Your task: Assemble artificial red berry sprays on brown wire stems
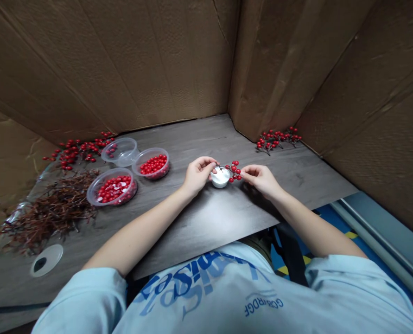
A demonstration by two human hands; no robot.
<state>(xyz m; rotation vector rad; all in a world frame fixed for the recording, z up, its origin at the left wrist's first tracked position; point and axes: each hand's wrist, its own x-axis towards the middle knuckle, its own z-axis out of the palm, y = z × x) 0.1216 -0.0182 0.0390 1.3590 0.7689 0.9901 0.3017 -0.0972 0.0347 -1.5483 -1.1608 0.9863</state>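
Between my two hands is a small artificial berry sprig (234,168), dark-stemmed with round red berries. My left hand (200,175) pinches the stem end, and a red berry shows at its fingertips. The fingers of my right hand (259,178) close on the berry end. Just under the sprig stands a small white tub (220,178) with white contents. To the left are a clear bowl of red berries (153,164) and another bowl of red berries mixed with white bits (114,188).
A third clear bowl (124,153) stands behind these two. Bare brown twigs (53,208) are heaped at the left, with berry sprigs (77,150) behind. More sprigs (277,138) lie at the back right. A whitish disc (53,257) lies front left. Cardboard walls (178,60) enclose the table.
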